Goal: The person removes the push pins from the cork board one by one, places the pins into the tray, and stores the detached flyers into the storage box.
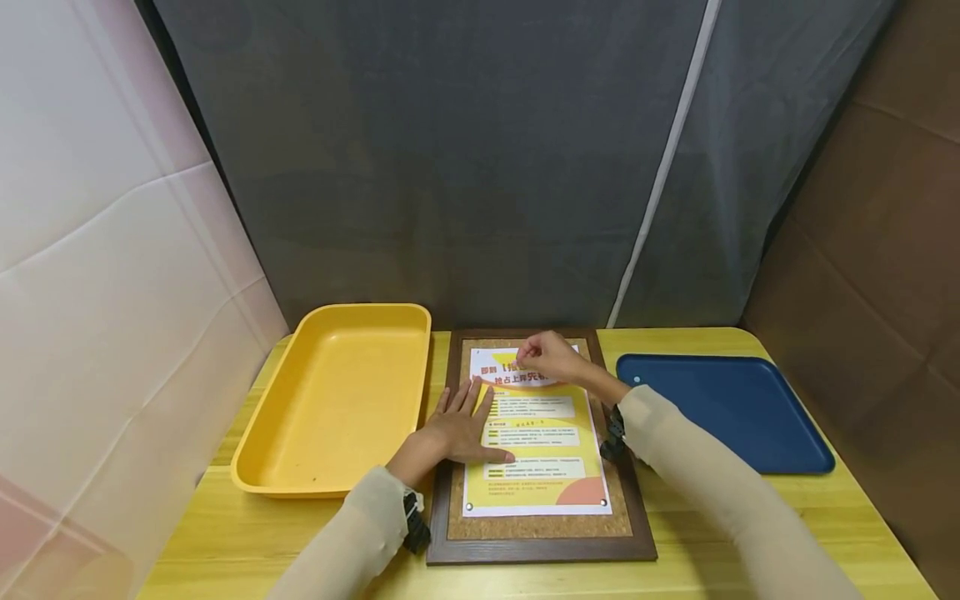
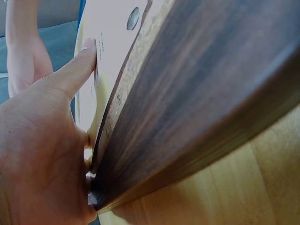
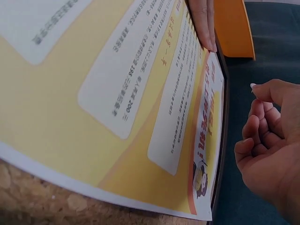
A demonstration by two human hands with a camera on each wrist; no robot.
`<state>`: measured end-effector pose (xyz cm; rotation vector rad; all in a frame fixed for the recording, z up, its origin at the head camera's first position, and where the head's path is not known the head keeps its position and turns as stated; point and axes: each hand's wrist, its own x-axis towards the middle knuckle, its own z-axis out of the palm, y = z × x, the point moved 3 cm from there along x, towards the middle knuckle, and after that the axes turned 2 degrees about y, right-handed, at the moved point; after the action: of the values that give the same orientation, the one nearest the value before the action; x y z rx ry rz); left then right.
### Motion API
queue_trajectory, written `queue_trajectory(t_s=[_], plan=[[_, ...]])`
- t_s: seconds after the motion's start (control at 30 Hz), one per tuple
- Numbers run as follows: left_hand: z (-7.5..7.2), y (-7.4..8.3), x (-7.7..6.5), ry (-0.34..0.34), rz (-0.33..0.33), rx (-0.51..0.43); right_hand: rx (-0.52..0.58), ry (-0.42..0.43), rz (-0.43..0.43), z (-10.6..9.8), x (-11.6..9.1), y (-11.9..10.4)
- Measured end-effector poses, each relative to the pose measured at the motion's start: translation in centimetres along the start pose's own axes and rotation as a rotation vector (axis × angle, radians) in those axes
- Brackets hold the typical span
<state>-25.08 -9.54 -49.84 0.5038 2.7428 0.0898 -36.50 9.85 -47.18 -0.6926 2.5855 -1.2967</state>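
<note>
A yellow and white printed poster [image 1: 525,496] lies on a cork board [image 1: 540,528] with a dark brown wooden frame [image 1: 540,552]. Silver thumbtacks [image 1: 603,502] sit in its two bottom corners. My left hand [image 1: 459,429] rests on the poster's left side, fingers spread and straight, thumb pointing right. Over the top part of the poster, my right hand [image 1: 553,357] pinches a small thumbtack [image 3: 253,86] between thumb and forefinger, its other fingers curled. In the right wrist view the thumbtack is held apart from the paper.
To the left of the board stands a deep yellow tray [image 1: 330,492]. A shallow dark blue tray [image 1: 720,408] lies to the right, with a small shiny dot [image 1: 637,379] near its upper left corner. Behind the wooden table [image 1: 697,533] hangs a grey curtain [image 1: 435,167].
</note>
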Motion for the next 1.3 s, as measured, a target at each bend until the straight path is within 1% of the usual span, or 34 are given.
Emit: queue_trajectory(t_s=[0.27, 0.33, 0.43, 0.57, 0.6, 0.87, 1.03, 1.13, 1.2, 1.3], plan=[[0.0, 0.0, 0.0, 0.003, 0.000, -0.001, -0.005, -0.030, -0.025, -0.6, -1.2, 0.5], [0.1, -0.1, 0.1, -0.005, 0.000, -0.006, -0.005, -0.035, -0.016, -0.7, -1.5, 0.6], [0.8, -0.6, 0.8, -0.002, 0.002, -0.015, -0.008, -0.041, -0.009, -0.8, -1.9, 0.7], [1.8, -1.2, 1.7, 0.009, 0.002, -0.025, -0.008, -0.051, -0.021, -1.0, -2.4, 0.9], [1.9, -1.2, 1.7, 0.007, 0.001, -0.028, -0.005, -0.054, -0.023, -1.1, -2.6, 0.9], [1.7, -1.2, 1.7, 0.001, 0.009, -0.036, -0.025, -0.067, -0.047, -1.7, -4.0, 1.3], [1.0, -0.9, 1.0, 0.010, 0.016, -0.049, -0.062, -0.061, -0.058, -2.0, -4.6, 1.6], [0.8, -0.7, 0.7, 0.013, 0.021, -0.054, -0.056, -0.070, -0.059, -2.2, -5.0, 1.9], [0.8, -0.7, 0.8, 0.005, 0.021, -0.049, -0.036, -0.078, -0.064, -2.3, -5.4, 2.1], [1.4, -0.9, 1.2, -0.003, 0.023, -0.044, -0.022, -0.081, -0.079, -2.5, -6.0, 2.5]])
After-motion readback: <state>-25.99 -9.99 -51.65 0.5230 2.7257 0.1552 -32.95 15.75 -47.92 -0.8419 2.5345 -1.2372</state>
